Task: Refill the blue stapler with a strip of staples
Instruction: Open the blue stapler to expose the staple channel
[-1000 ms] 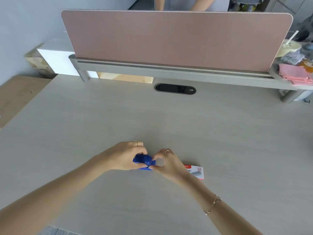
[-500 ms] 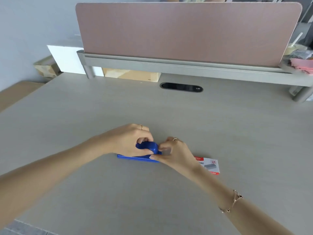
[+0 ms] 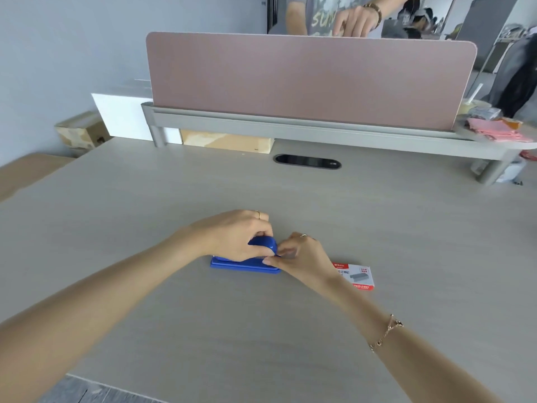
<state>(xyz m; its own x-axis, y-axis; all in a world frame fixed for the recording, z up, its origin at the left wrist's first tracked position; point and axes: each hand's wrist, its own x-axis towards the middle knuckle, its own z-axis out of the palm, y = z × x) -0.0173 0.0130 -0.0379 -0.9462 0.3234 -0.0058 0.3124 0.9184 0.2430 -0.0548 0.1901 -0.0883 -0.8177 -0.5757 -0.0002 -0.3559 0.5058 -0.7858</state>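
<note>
The blue stapler (image 3: 245, 264) lies flat on the light wooden desk (image 3: 290, 330), its base pointing left. My left hand (image 3: 232, 235) covers its top and grips the raised blue lid from above. My right hand (image 3: 302, 255) pinches the stapler's right front end with thumb and forefinger. A red and white staple box (image 3: 359, 276) lies on the desk just right of my right wrist, which partly hides it. No loose staple strip shows; the magazine is hidden under my fingers.
A pink divider panel (image 3: 308, 80) on a grey shelf (image 3: 290, 132) stands across the back of the desk, with a black cable slot (image 3: 307, 162) in front. Pink cloths (image 3: 494, 130) and a cup lie at the shelf's right end. Another person (image 3: 348, 16) stands behind the panel.
The view has tilted up and the stapler's base has come into sight. Both hands stay on the stapler, with the lid a little more raised under my left hand.
</note>
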